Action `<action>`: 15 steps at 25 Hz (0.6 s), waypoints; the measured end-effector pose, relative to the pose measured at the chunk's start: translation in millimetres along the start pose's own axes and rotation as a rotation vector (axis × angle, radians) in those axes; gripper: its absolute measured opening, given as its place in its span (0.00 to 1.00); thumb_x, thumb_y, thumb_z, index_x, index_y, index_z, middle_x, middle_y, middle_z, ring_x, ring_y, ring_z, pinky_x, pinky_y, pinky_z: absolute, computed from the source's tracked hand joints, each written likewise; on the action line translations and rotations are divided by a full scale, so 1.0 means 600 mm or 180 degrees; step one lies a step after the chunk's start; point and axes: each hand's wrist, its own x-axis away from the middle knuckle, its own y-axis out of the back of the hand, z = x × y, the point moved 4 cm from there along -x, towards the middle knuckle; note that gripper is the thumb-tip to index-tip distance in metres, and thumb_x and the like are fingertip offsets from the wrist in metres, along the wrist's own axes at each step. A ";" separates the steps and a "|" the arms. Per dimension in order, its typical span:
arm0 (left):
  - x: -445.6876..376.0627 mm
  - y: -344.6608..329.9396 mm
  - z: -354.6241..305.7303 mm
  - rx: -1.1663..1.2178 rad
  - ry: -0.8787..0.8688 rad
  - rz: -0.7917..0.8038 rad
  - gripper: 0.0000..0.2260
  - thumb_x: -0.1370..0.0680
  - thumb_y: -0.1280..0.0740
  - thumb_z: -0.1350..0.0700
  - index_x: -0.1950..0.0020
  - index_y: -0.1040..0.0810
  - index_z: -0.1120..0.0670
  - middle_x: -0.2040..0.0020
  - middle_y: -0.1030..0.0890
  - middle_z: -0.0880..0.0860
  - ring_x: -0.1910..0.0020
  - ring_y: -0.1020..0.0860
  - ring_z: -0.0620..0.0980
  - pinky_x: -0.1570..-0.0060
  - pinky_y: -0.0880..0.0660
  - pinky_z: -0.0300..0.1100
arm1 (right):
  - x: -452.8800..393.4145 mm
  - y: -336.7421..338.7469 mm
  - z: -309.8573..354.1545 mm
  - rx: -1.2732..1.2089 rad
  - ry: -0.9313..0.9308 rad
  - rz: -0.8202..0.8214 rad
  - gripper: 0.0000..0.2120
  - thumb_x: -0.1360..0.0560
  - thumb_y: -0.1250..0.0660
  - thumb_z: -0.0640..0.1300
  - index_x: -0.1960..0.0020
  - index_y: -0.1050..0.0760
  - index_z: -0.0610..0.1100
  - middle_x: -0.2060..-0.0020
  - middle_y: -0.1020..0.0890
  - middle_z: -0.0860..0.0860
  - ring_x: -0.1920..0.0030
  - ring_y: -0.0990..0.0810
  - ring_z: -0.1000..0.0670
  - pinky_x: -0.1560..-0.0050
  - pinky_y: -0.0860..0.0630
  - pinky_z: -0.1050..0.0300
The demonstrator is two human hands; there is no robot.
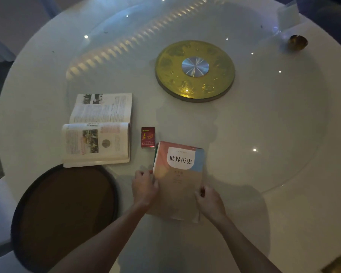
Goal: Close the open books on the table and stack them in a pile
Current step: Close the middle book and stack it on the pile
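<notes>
A closed book point(178, 174) with an orange, blue and white cover lies face up near the front of the round white table point(274, 119). It rests on at least one other closed book, whose green edge shows at its left side. My left hand point(145, 187) grips the left edge of this pile. My right hand point(210, 201) holds the pile's lower right edge. An open book point(98, 131) with printed pages and pictures lies flat to the left, apart from both hands.
A small red box point(147, 137) sits between the open book and the pile. A gold turntable disc point(195, 70) occupies the table's middle. A dark round chair seat point(67, 211) sits at the front left. A brown cup point(298, 42) and a card holder point(288, 15) stand far right.
</notes>
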 end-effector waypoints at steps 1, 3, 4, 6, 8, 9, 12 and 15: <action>-0.003 0.000 0.000 -0.0016 -0.0013 0.0118 0.16 0.22 0.32 0.54 0.35 0.24 0.53 0.42 0.24 0.53 0.42 0.24 0.53 0.40 0.23 0.50 | -0.001 0.001 0.002 -0.0052 -0.0032 -0.0073 0.10 0.22 0.33 0.50 0.53 0.21 0.43 0.57 0.16 0.48 0.55 0.18 0.43 0.57 0.25 0.50; -0.012 -0.002 0.004 0.0103 -0.0016 0.0391 0.15 0.22 0.33 0.53 0.35 0.23 0.53 0.44 0.23 0.53 0.44 0.22 0.53 0.43 0.21 0.51 | -0.004 0.004 0.008 -0.0163 -0.0081 -0.0251 0.11 0.20 0.34 0.49 0.47 0.19 0.42 0.53 0.15 0.46 0.50 0.17 0.42 0.56 0.27 0.53; -0.016 -0.003 0.007 0.0100 -0.0016 0.0471 0.14 0.22 0.34 0.53 0.37 0.21 0.53 0.45 0.22 0.52 0.46 0.21 0.53 0.44 0.21 0.51 | -0.005 0.004 0.013 -0.0158 -0.0085 -0.0297 0.11 0.20 0.35 0.47 0.48 0.18 0.41 0.53 0.14 0.45 0.51 0.17 0.41 0.57 0.27 0.52; -0.023 -0.002 0.012 0.0150 -0.0002 0.0550 0.12 0.22 0.34 0.52 0.41 0.19 0.53 0.48 0.22 0.52 0.48 0.21 0.53 0.46 0.20 0.51 | -0.005 0.002 0.023 -0.0046 -0.0133 -0.0357 0.12 0.20 0.36 0.45 0.57 0.21 0.39 0.61 0.17 0.43 0.58 0.20 0.39 0.59 0.27 0.49; -0.028 -0.002 0.012 0.0341 0.0044 0.0617 0.13 0.22 0.33 0.51 0.38 0.19 0.50 0.46 0.23 0.52 0.46 0.21 0.53 0.44 0.20 0.50 | -0.003 0.002 0.031 0.0071 -0.0202 -0.0439 0.16 0.20 0.36 0.44 0.66 0.30 0.42 0.67 0.23 0.44 0.63 0.25 0.40 0.61 0.28 0.48; -0.028 -0.001 0.008 0.0397 0.0070 0.0670 0.15 0.21 0.33 0.51 0.35 0.20 0.49 0.44 0.24 0.52 0.44 0.22 0.53 0.43 0.21 0.50 | -0.001 0.002 0.034 0.0107 -0.0202 -0.0472 0.18 0.20 0.36 0.44 0.67 0.33 0.43 0.67 0.23 0.43 0.63 0.25 0.39 0.62 0.29 0.48; -0.036 -0.005 0.008 0.0452 0.0088 0.0711 0.20 0.21 0.34 0.49 0.29 0.24 0.47 0.41 0.27 0.52 0.41 0.25 0.53 0.39 0.23 0.53 | 0.005 0.002 0.041 0.0191 -0.0144 -0.0522 0.20 0.20 0.36 0.44 0.69 0.36 0.46 0.64 0.18 0.38 0.60 0.19 0.37 0.63 0.30 0.49; -0.040 -0.004 0.004 0.0485 0.0176 0.0729 0.18 0.21 0.34 0.50 0.31 0.23 0.49 0.41 0.26 0.52 0.43 0.23 0.53 0.40 0.22 0.52 | 0.008 0.001 0.047 0.0080 -0.0215 -0.0603 0.22 0.20 0.36 0.43 0.71 0.38 0.46 0.70 0.24 0.42 0.65 0.24 0.39 0.65 0.34 0.51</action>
